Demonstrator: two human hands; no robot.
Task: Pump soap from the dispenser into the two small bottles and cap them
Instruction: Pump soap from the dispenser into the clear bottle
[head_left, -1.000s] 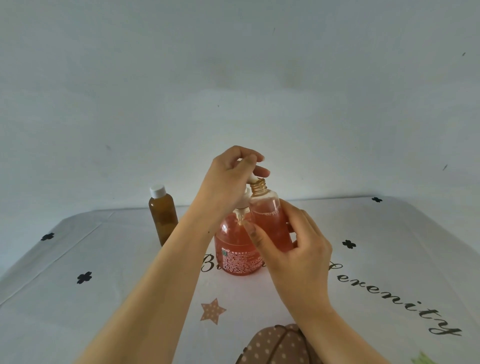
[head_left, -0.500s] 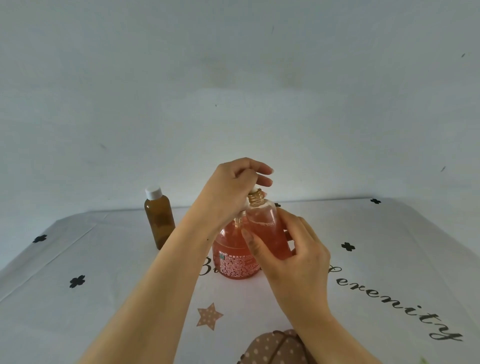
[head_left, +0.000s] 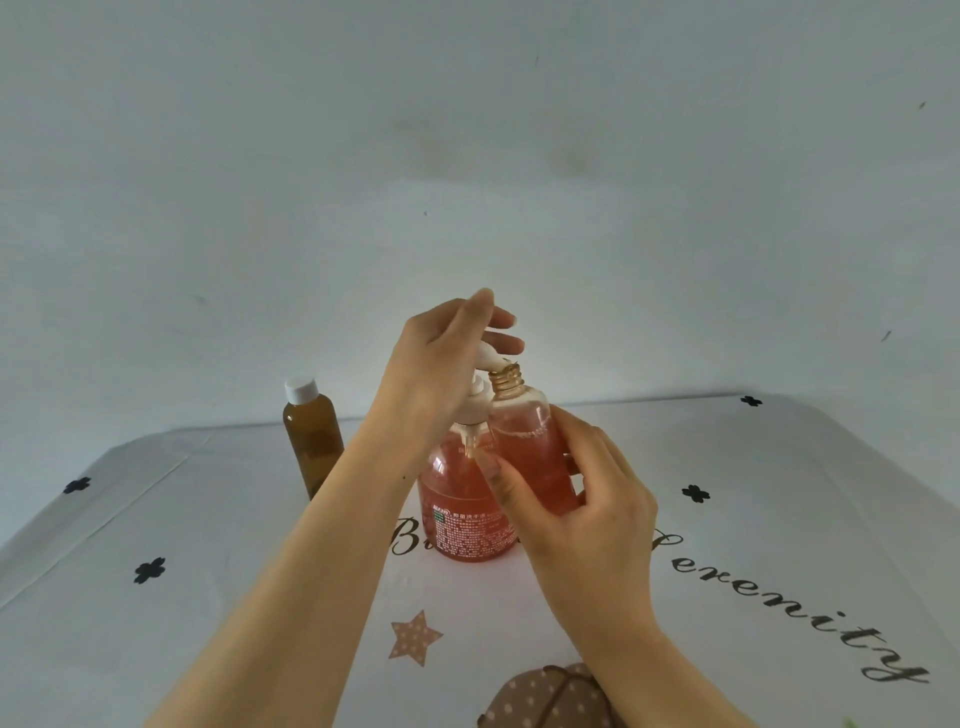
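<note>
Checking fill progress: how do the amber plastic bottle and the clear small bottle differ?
The amber plastic bottle wears a white cap; the clear small bottle is uncapped. The amber one stands free on the table; the right hand holds the clear one at the pump spout. Both are small and slim.

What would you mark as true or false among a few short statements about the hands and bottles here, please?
1. The right hand grips the clear small bottle. True.
2. The clear small bottle is capped. False: its threaded neck is open, with no cap on.
3. The amber bottle lies on its side. False: it stands upright, with its white cap on.
4. The left hand rests on the pump head of the dispenser. True.
</note>
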